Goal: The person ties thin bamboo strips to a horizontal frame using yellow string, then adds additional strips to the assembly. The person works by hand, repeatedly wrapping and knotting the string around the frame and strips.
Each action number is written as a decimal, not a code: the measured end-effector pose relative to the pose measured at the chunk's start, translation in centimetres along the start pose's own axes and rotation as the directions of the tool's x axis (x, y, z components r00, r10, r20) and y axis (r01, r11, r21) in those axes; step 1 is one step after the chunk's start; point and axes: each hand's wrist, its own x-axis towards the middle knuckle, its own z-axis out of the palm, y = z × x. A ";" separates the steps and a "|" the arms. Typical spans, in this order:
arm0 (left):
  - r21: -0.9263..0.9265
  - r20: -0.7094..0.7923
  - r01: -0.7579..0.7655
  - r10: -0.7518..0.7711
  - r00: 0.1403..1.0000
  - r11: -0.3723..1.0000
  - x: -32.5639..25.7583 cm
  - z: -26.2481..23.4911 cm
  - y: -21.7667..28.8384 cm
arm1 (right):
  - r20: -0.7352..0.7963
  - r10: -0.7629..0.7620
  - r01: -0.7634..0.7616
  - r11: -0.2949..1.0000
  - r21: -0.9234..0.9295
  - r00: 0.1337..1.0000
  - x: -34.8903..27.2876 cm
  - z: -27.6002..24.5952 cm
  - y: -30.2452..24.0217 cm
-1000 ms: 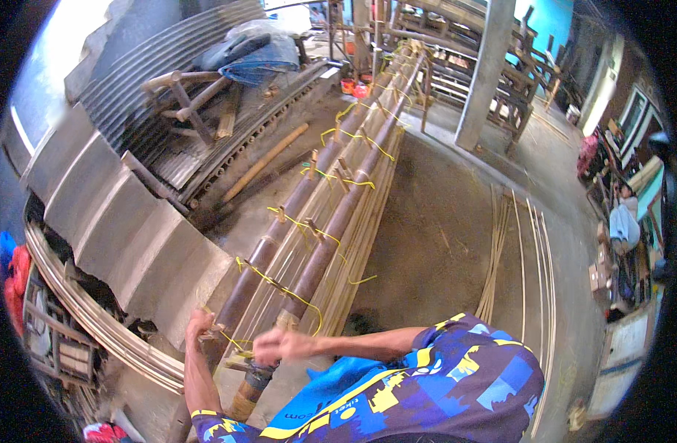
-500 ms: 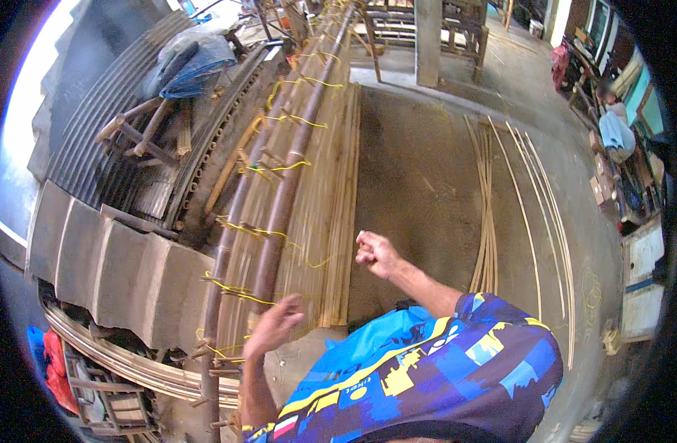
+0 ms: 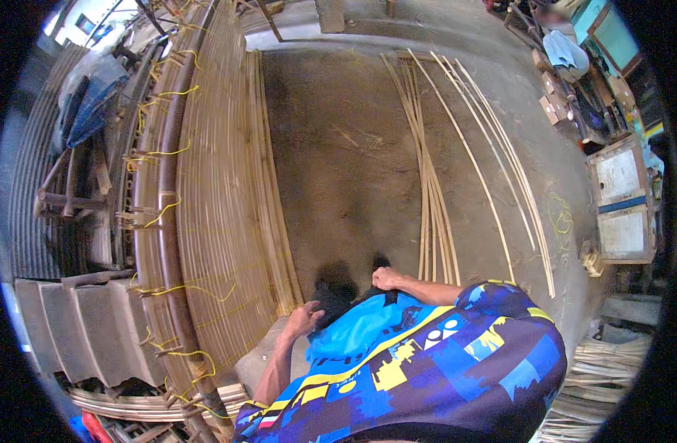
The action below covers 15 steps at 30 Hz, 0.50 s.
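My right hand is closed at the front of my lap, gripping dark cloth below the hem of my blue patterned shirt. Lower and to the left, my left hand has its fingers curled beside more dark cloth; whether it holds any of that is hidden. Left of it lies a long mat of thin bamboo strips, with loose strips along its right edge. A brown bamboo pole runs lengthwise over the mat, with yellow ties at intervals.
Right of the brown floor patch lie a crossed bundle of bamboo strips and several separate strips. Grey corrugated sheets stand at the left. A framed panel and cartons line the right side, near another person.
The view has swung right, so the mat and pole sit farther left. Both hands have come down and in toward my lap; the right one now grips dark cloth.
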 end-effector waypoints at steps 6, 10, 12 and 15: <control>0.043 -0.070 -0.068 0.071 0.995 0.997 13.6 -5.2 -23.0 | -0.062 -0.032 0.037 0.997 0.068 0.998 12.3 6.1 -5.5; -0.147 -0.222 0.166 -0.196 0.955 0.975 28.7 -4.6 -41.3 | -0.293 0.068 -0.080 0.996 -0.029 0.954 23.4 12.4 -5.4; -0.185 -0.320 0.227 -0.276 0.906 0.956 35.7 -2.0 -48.9 | -0.300 -0.039 0.001 0.992 -0.124 0.953 28.7 15.8 -3.0; -0.080 -0.467 0.316 -0.315 0.826 0.945 42.7 2.7 -57.1 | -0.207 -0.163 0.122 0.972 -0.201 0.965 35.1 20.7 1.6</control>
